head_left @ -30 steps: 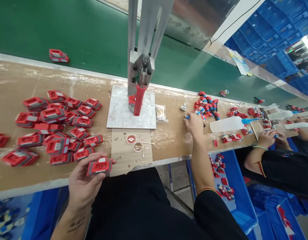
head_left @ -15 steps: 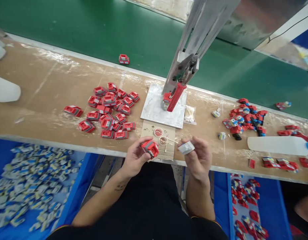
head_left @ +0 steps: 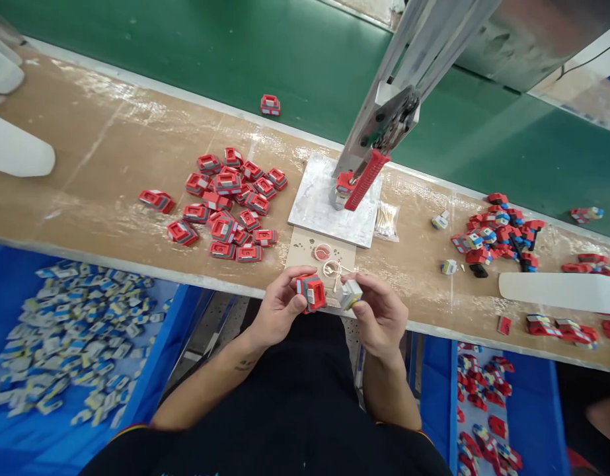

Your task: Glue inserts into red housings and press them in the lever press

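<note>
My left hand is closed around a red and grey plastic toy part, its hollow side turned to the right. Between the fingers and thumb of my right hand is a white plastic toy part with a bit of yellow. A small gap separates the two parts. Just beyond them, a cup of red paint and a second small cup with cotton swabs sit on a piece of cardboard.
A press with a red handle rises from a metal plate. Red parts lie piled at left, finished-looking red and blue pieces at right. Blue bins flank me. A white bottle lies at right; a green belt runs behind.
My hands have come closer together, bringing the white part near the red one. The white part has turned, now showing yellow. The whole view has shifted slightly.
</note>
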### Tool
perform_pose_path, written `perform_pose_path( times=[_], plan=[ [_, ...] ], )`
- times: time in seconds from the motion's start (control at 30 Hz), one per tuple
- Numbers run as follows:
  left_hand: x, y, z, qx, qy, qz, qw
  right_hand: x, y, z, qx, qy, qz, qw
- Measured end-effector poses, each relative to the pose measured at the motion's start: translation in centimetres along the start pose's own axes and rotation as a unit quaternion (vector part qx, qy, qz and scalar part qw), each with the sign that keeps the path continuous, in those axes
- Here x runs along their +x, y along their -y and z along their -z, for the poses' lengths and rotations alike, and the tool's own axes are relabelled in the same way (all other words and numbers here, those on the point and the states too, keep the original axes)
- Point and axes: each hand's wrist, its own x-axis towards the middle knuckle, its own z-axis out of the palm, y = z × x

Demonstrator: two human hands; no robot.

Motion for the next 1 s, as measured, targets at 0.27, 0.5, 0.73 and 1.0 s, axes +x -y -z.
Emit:
perform_pose_path(
  times=[0.27, 0.5, 0.73, 1.0],
  plan=[
    [0.1, -0.1, 0.1, 0.076, -0.013, -0.047, 0.996, 0.7, 1.9, -0.6, -0.143, 0.059, 0.027, 0.988],
    [-0.9, -1.1, 0.2, 0.201, -0.005, -0.055, 0.978, 0.5, 0.6, -1.2, -0.112, 0.073, 0.011, 0.991],
    [-1.5, -1.6, 0.7, 0.271, 0.044, -0.072, 0.959, -0.2, -0.5, -1.7, -0.037, 0.072, -0.012, 0.997],
    [-0.3, -4.1, 1.7, 0.385, 0.118, -0.096, 0.910, 0.0, -1.4, -1.9, 0.022, 0.120, -0.050, 0.991]
  ],
)
